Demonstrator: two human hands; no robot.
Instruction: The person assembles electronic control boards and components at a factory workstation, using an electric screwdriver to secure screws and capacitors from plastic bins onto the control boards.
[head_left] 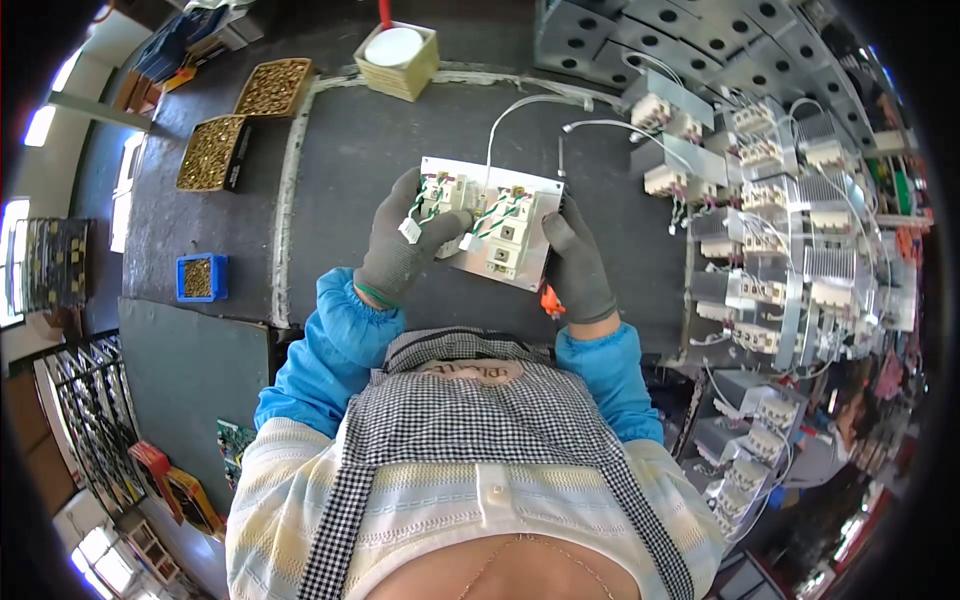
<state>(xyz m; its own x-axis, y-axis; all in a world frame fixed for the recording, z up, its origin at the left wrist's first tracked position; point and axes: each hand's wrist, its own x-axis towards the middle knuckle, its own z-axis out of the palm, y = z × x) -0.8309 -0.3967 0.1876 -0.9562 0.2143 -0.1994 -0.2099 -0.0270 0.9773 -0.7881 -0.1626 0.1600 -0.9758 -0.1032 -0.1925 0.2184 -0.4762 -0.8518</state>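
A silver metal plate (540, 200) carrying two cream-coloured power modules (508, 235) is held up over the dark bench in front of me. Twisted green-and-white wires with white connectors run across the modules, and a pale cable (492, 140) rises from the plate's far side. My left hand (405, 240), in a grey glove, grips the plate's left side, its thumb over the front between the modules. Around the right edge closes my right hand (578, 262), gloved too, thumb on the front. The fingers behind the plate are hidden. Something orange (551, 301) shows beside the right hand's palm.
Many finished-looking heatsink assemblies (760, 200) with cables crowd the right side. Grey metal boxes (660, 40) are stacked far right. Trays of small brass-coloured parts (212, 153) and a blue bin (201, 278) stand at left. A square tub (397, 62) sits at the far edge.
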